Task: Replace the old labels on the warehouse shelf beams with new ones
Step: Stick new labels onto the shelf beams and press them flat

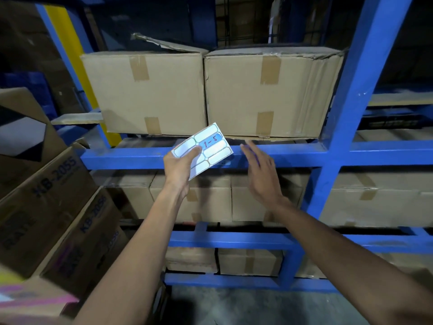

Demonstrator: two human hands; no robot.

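Head view gives you two taped cartons (210,92) side by side on the upper level of the blue rack, resting just above the blue beam (281,156). Your left hand (180,165) pinches one white label sheet (206,148), thumb on top, tilted in front of that beam; it carries several outlined sticker cells, one blue and marked "1-5" in red. Your right hand (260,174) hovers just beside the sheet, fingers straight and released, blurred, near the beam's front face. More cartons fill the levels below.
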